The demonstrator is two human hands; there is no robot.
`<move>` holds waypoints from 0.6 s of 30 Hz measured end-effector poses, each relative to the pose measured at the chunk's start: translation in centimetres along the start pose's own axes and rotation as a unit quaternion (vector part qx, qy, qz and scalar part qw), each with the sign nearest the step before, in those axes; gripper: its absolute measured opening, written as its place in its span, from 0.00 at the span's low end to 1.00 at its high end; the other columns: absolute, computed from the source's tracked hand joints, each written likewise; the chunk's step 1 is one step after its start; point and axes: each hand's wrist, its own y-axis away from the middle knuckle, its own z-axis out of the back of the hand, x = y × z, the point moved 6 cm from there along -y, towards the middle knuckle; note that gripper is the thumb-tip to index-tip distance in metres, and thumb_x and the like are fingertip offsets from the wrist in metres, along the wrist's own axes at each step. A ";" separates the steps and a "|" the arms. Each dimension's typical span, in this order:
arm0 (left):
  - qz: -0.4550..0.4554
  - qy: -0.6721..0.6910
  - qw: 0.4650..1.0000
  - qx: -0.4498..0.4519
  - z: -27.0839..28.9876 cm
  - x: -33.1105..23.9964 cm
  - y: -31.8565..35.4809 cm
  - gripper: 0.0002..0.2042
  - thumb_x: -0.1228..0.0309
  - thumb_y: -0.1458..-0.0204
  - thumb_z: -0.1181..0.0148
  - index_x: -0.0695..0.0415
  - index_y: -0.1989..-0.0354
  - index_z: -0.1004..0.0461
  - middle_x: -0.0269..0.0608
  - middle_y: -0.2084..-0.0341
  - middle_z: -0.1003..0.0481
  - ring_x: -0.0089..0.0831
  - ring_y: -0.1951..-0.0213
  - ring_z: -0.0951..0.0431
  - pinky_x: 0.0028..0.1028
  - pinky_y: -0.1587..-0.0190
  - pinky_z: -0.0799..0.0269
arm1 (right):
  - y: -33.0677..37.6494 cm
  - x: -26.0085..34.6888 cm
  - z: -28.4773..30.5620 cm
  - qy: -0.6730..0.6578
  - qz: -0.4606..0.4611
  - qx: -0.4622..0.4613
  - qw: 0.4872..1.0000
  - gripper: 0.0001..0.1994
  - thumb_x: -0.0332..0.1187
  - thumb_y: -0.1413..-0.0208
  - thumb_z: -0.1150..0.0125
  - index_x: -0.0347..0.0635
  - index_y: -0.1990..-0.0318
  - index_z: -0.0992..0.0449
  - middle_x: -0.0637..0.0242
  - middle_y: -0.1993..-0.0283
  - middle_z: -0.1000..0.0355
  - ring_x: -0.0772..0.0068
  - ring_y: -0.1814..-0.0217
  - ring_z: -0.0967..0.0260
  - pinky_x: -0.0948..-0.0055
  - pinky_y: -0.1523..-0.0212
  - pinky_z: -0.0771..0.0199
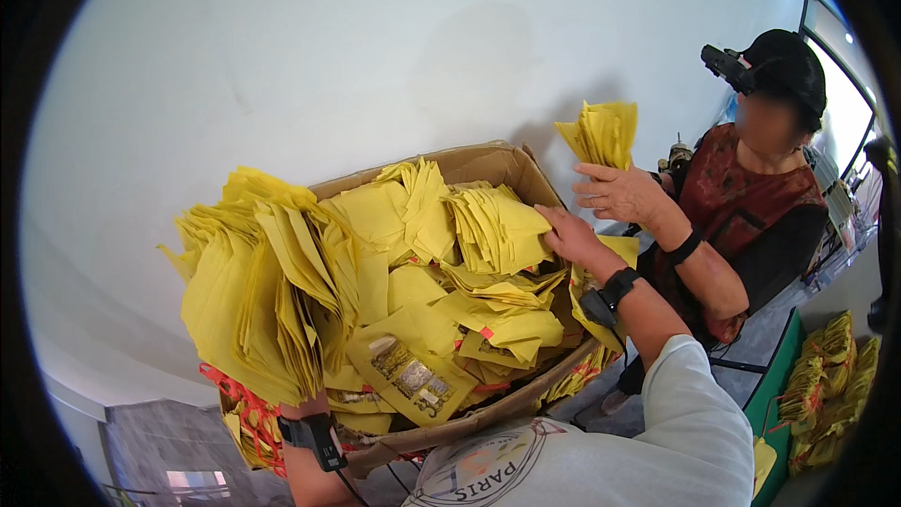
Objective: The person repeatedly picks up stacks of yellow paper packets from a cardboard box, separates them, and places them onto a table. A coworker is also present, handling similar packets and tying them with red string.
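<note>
Cardboard box (511, 167): one
Wearer's hands: two, left hand (308, 405) mostly hidden, right hand (571, 233)
Black wrist devices (610, 295): two on the wearer
Co-worker (751, 197): one
Black cap (784, 70): one
Yellow bundles at hands: three, large bundle (267, 286), folded stack (495, 230), raised bundle (605, 134)
Windowed packet (411, 374): one in full view
Other yellow packets (399, 202) boxed: too overlapped to count

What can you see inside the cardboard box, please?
Inside the cardboard box are yellow packets, some stacked, some loose; the right hand touches one stack. They cover the bottom, so whatever lies there cannot be seen.
</note>
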 end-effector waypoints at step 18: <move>-0.026 0.124 0.991 -0.048 4.3 1.3 1.3 0.21 0.62 0.40 0.61 0.56 0.40 0.44 0.43 0.42 0.43 0.42 0.42 0.43 0.39 0.41 0.47 | -3.7 12.6 7.8 -0.545 -0.151 -0.192 0.802 0.13 0.34 0.40 0.52 0.37 0.53 0.30 0.69 0.66 0.31 0.83 0.67 0.37 0.80 0.66 0.35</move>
